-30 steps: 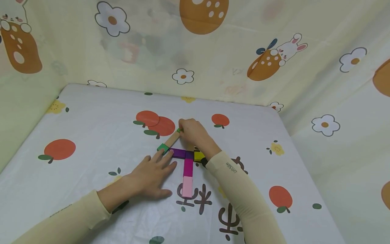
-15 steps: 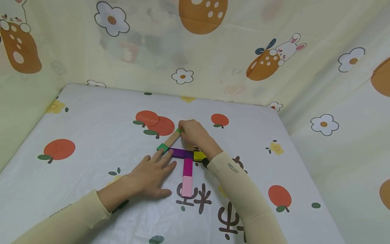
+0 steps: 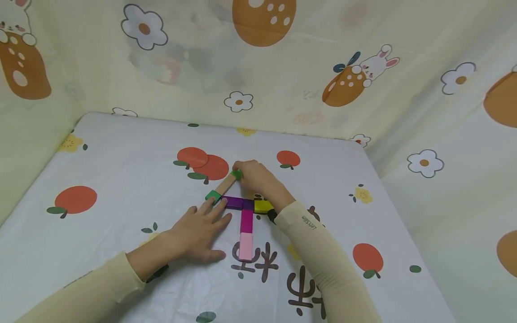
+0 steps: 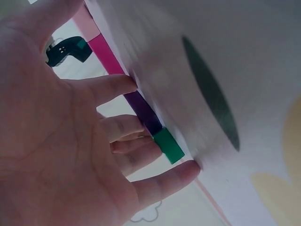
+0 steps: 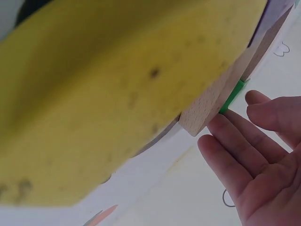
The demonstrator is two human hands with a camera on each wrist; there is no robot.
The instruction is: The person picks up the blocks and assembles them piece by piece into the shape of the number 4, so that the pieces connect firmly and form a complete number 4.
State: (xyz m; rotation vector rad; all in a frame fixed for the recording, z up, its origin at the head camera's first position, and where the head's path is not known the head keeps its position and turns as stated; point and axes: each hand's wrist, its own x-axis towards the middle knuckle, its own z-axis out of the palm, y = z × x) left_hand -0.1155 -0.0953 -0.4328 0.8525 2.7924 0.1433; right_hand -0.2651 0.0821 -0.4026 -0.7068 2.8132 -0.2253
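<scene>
Flat coloured blocks lie joined on the tablecloth. A green block (image 3: pixel 213 196) meets a bare wooden block (image 3: pixel 226 184) slanting up to a light green block (image 3: pixel 236 174). From the green block a purple block (image 3: pixel 233 202) runs right to a dark purple block (image 3: pixel 248 205) and a yellow block (image 3: pixel 263 207). My left hand (image 3: pixel 198 235) lies spread, fingertips at the green and purple blocks. My right hand (image 3: pixel 256 177) reaches over the row, its extended fingertips touching the light green block (image 5: pixel 233 96); the thumb stands apart. Another wooden block (image 5: pixel 200 117) lies beneath this hand.
A magenta block (image 3: pixel 246 221) and a pink block (image 3: pixel 245 246) form a stem toward me below the dark purple one. The white printed tablecloth (image 3: pixel 133 233) meets a patterned curtain (image 3: pixel 194 80) at its back edge. Another curtain (image 3: pixel 440 202) hangs on the right.
More of the light green block shows beside my right hand, which has shifted slightly. My left hand stays put. The whole view has drifted a little to the left.
</scene>
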